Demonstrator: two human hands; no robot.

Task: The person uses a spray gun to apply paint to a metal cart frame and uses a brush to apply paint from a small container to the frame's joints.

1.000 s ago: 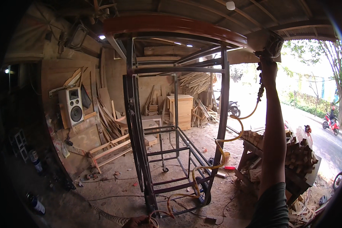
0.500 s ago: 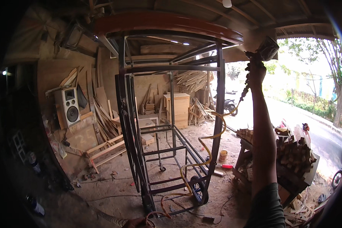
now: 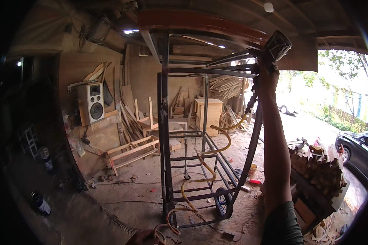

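Observation:
My raised right hand [image 3: 268, 77] is closed round a spray gun [image 3: 279, 45] with a dark, smeared cup on top. The gun is by the right end of the glossy red-brown panel [image 3: 200, 25] that tops a tall dark metal cart frame [image 3: 164, 122] on wheels. From the gun's lower end a yellow air hose [image 3: 211, 170] coils down in front of the frame. At the bottom edge my left hand [image 3: 142, 237] is closed on loops of this hose. Its fingers are partly cut off by the picture edge.
Stacked wood offcuts [image 3: 319, 171] stand close at right, and a dark car [image 3: 357, 149] is on the road beyond. A low wooden frame [image 3: 133, 153], a speaker [image 3: 95, 103] and a wooden cabinet [image 3: 208, 116] are farther back. Cables and a small bucket [image 3: 253, 168] lie about the floor.
My right hand has brought the spray gun left, from beyond the frame's right side to the panel's right end. The view has shifted left, and a dark car shows on the road.

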